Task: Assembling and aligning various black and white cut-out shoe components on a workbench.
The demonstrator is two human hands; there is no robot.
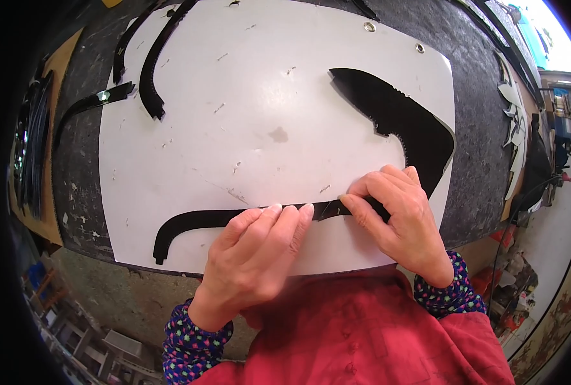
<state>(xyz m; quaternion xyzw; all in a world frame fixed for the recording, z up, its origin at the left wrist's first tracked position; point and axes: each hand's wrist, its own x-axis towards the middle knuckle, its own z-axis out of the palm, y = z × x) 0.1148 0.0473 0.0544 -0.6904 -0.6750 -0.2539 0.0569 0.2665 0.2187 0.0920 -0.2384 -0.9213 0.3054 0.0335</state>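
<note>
A long, narrow black leather-like strip [199,219] lies along the near side of a white board [234,147], its left end bending down toward me. My left hand [253,250] presses the strip's middle with its fingers close together. My right hand [397,215] pinches the strip just to the right, thumb and bent fingers at the dark edge. Under and beyond my right hand a wide, curved black piece [420,131] with notched edges lies flat. Part of it and the strip's right end are hidden by that hand.
More curved black strips [152,77] lie on the board's far left, and one shiny strip [99,98] overhangs its left edge. The board rests on a dark worn table [481,128]. Bundled dark strips [32,128] on cardboard are at far left, pale cut pieces [515,122] at right.
</note>
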